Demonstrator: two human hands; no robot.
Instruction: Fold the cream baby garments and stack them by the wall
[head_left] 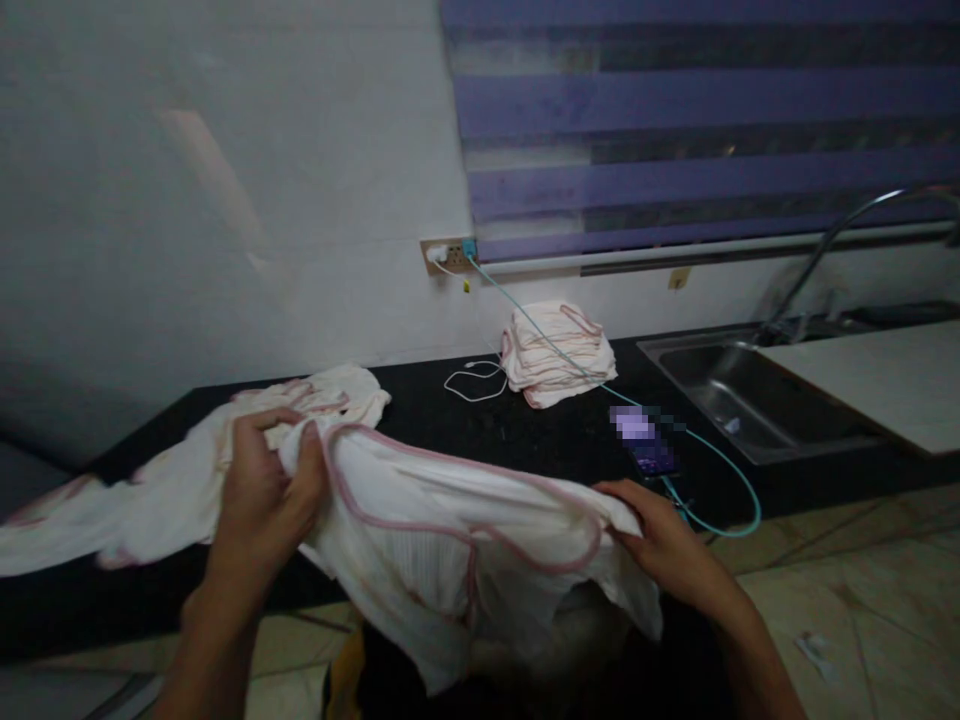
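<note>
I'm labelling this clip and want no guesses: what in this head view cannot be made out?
- Phone screen: blurred out, content unreadable.
- Right hand fingertips: hidden under the white garment, so its grip is unclear.
- Garment's lower part: cut off by the bottom edge.
- Folded stack: too small to count pieces.
- Sink: right part covered by a pale board.
- Left hand: grip clear, pinching the garment.

Bare table lies between the loose cloths on the left and the phone. Farther back, a white cable and the folded stack block the way. A teal cable loops over the table's front edge; the sink opens on the right.
</note>
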